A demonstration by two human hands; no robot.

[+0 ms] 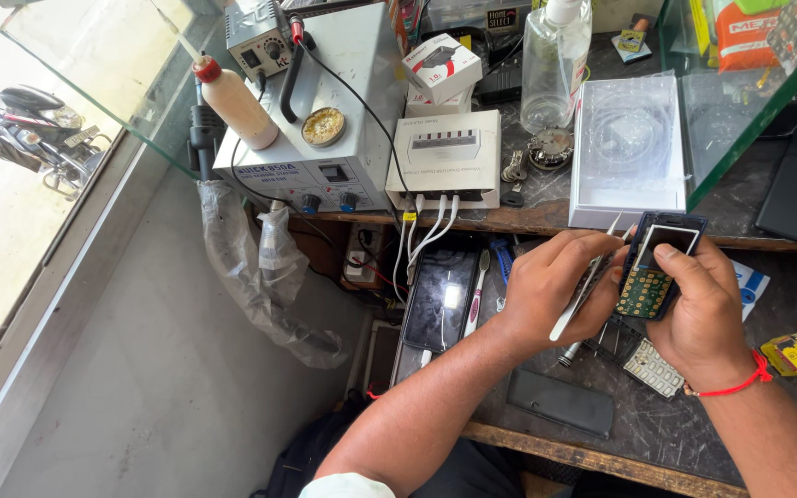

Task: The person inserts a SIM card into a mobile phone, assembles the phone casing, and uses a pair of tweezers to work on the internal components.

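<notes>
Opened keypad phone point(654, 267), with its circuit board and small screen uncovered, is held above the desk point(666, 429), between both hands and near the front edge of the upper shelf. It is gripped by the right hand point(701, 318), the fingers closed around its right side and the thumb laid across the board. Thin metal tweezers point(586, 288) are pinched in the left hand point(551, 286), and their tips are pointed toward the top left corner of the phone. Under the hands, a loose grey keypad point(654, 367) and a dark back cover point(560, 403) are laid on the desk. Further left, a smartphone point(440, 295) with a white cable is seen. On the shelf behind, a white box point(627, 152), a charging hub point(445, 159) and a soldering station point(325, 101) are placed.
</notes>
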